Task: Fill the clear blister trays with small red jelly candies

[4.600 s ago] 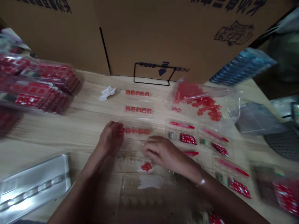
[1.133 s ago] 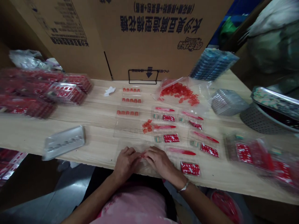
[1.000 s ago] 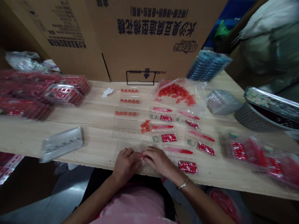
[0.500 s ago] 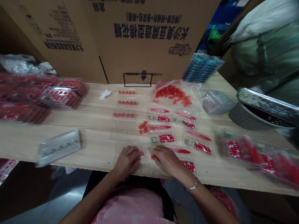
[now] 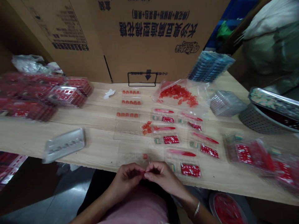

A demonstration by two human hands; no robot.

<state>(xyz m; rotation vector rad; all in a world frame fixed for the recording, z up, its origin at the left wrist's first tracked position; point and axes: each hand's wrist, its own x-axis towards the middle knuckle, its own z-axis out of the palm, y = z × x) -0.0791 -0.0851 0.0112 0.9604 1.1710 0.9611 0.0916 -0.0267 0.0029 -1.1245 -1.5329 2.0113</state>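
Red piece pinched where both hands' fingertips meet.
The left hand and right hand grip it together, mostly hiding it; the clear tray, long axis running left to right, lies just beyond. Its lone red cube sits nearly straight ahead, with a loose red cluster farther out and a white-spotted red packet to the right.

Three rows of apparently five red pieces, one basket.
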